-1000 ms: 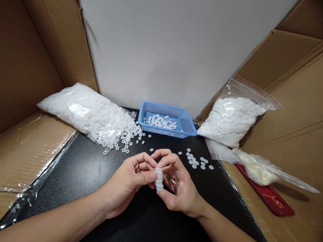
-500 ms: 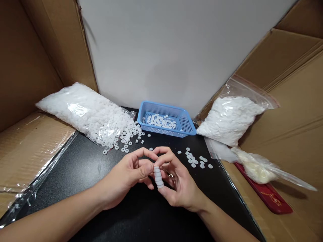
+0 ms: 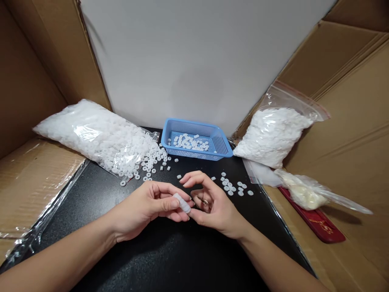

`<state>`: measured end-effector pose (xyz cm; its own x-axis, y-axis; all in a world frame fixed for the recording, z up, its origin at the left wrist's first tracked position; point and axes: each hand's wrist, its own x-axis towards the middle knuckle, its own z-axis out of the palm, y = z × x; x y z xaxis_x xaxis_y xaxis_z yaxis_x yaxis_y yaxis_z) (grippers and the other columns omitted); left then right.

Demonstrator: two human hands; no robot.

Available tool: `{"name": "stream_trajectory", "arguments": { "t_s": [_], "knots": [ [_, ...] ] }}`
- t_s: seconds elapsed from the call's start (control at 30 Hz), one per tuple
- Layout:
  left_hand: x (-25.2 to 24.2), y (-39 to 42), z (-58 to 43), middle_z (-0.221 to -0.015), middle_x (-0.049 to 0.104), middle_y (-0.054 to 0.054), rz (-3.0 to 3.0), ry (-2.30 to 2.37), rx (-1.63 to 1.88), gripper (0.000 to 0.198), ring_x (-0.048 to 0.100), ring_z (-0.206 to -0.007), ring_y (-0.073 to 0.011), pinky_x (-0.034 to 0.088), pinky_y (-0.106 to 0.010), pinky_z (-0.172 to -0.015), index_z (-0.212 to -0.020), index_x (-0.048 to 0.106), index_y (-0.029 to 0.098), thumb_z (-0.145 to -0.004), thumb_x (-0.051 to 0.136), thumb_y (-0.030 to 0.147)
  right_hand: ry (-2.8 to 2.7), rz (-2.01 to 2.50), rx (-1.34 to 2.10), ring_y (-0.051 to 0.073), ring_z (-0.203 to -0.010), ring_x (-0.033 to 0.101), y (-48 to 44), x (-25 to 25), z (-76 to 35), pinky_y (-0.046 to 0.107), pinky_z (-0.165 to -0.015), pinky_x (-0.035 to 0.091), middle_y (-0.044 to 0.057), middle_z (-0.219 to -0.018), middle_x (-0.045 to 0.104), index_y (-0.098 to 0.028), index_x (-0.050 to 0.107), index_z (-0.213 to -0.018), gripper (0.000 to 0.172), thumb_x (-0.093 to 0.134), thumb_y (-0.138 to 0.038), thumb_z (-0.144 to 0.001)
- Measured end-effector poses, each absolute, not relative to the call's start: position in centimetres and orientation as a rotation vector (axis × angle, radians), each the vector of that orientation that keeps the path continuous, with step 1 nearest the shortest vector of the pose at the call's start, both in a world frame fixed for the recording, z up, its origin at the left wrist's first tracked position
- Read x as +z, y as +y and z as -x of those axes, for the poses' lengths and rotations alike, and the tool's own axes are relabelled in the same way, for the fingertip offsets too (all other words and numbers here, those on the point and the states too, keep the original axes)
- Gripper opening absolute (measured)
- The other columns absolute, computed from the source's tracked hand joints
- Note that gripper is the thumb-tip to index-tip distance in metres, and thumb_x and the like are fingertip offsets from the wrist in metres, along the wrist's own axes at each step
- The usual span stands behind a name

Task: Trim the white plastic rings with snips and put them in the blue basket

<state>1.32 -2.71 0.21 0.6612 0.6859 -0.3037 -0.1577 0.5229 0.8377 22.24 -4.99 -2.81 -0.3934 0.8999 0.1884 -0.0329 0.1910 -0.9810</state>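
A short stack of white rings (image 3: 182, 203) lies tilted between my two hands, pinched by the thumb and fingers of my left hand (image 3: 162, 202). The thumb of my right hand (image 3: 212, 205) touches the lower right end of the stack, while its index finger is raised and curved away. A small brass-coloured metal piece (image 3: 203, 200) shows inside my right hand, held against the curled fingers. Beyond my hands, a blue perforated basket (image 3: 197, 154) holds many loose white rings (image 3: 190, 142).
At the left, a clear bag of white rings (image 3: 100, 134) spills onto the black table (image 3: 146, 259). More loose rings (image 3: 226, 184) lie right of my hands. A zip bag of white pieces (image 3: 270, 134), a yellowish bag (image 3: 304, 192) and a red object (image 3: 322, 227) are at the right.
The ring stack has tipped from nearly upright to slanting, over my left fingers. My right index finger has lifted off its top. The whole view has shifted slightly.
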Motion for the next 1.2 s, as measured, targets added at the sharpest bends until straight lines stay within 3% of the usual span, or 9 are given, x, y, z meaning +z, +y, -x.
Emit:
{"name": "stream_trajectory", "arguments": {
  "t_s": [0.13,0.33,0.5,0.67,0.87,1.1,1.2],
  "knots": [
    [0.4,-2.6,-1.4,-0.083,0.082,-0.006,-0.871,0.663,0.615,0.021,0.078,-0.08,-0.0141,0.06,-0.016,-0.074,-0.092,0.082,0.015,-0.078,0.087,0.029,-1.509,0.822,1.191,0.002,-0.055,0.035,-4.6,-3.0,-22.2,0.02,-0.05,0.03,-0.001,-0.108,0.054,-0.026,0.064,-0.096,0.024,0.079,-0.016,-0.08],
    [0.2,-3.0,-1.8,-0.088,0.083,-0.006,-0.841,0.631,0.738,0.018,0.079,-0.084,-0.015,0.062,-0.018,-0.078,-0.093,0.079,0.016,-0.08,0.085,0.027,-1.57,0.876,0.872,0.01,-0.063,0.058,-5.2,-2.2,-21.6,0.02,-0.054,0.046,-0.002,-0.078,0.065,-0.024,0.074,-0.087,0.007,0.077,-0.018,-0.083],
    [-0.7,-3.3,-2.1,-0.086,0.083,-0.006,-0.8,0.673,0.839,0.02,0.078,-0.079,-0.0129,0.061,-0.017,-0.075,-0.095,0.078,0.016,-0.08,0.086,0.027,-1.522,0.972,0.867,0.013,-0.07,0.075,-5.9,-2.2,-20.8,0.02,-0.065,0.058,-0.001,-0.084,0.078,-0.024,0.073,-0.094,0.016,0.074,-0.013,-0.082],
    [-1.2,-3.7,-2.6,-0.086,0.082,-0.004,-0.837,0.715,0.896,0.015,0.076,-0.08,-0.0113,0.059,-0.014,-0.074,-0.095,0.081,0.018,-0.081,0.084,0.025,-1.466,1.026,0.959,0.015,-0.077,0.079,-6.2,-2.4,-20.5,0.02,-0.069,0.061,0.002,-0.097,0.081,-0.023,0.072,-0.094,0.017,0.072,-0.013,-0.08],
    [-1.4,-3.8,-2.5,-0.085,0.077,-0.001,-1.012,0.817,0.965,0.013,0.071,-0.073,-0.0113,0.057,-0.018,-0.069,-0.092,0.083,0.021,-0.079,0.083,0.022,-1.337,1.074,0.96,0.013,-0.065,0.074,-6.4,-2.3,-19.9,0.017,-0.059,0.057,-0.001,-0.074,0.077,-0.022,0.075,-0.086,0.008,0.079,-0.024,-0.08],
    [-1.2,-3.5,-1.8,-0.075,0.074,0.0,-1.522,0.948,1.078,0.021,0.067,-0.07,-0.0145,0.053,-0.022,-0.066,-0.097,0.085,0.029,-0.08,0.079,0.017,-1.317,1.09,0.954,0.01,-0.052,0.058,-6.3,-1.8,-19.8,0.02,-0.047,0.047,-0.001,-0.071,0.072,-0.022,0.076,-0.086,0.009,0.079,-0.024,-0.078],
    [-1.5,-3.6,-1.6,-0.085,0.08,-0.002,-1.644,0.973,1.088,0.025,0.072,-0.076,-0.0173,0.055,-0.025,-0.07,-0.106,0.082,0.029,-0.083,0.078,0.02,-1.34,1.075,0.954,0.01,-0.053,0.057,-6.2,-1.9,-19.8,0.021,-0.048,0.048,-0.001,-0.072,0.072,-0.023,0.076,-0.088,0.01,0.078,-0.023,-0.078]
  ]
}}
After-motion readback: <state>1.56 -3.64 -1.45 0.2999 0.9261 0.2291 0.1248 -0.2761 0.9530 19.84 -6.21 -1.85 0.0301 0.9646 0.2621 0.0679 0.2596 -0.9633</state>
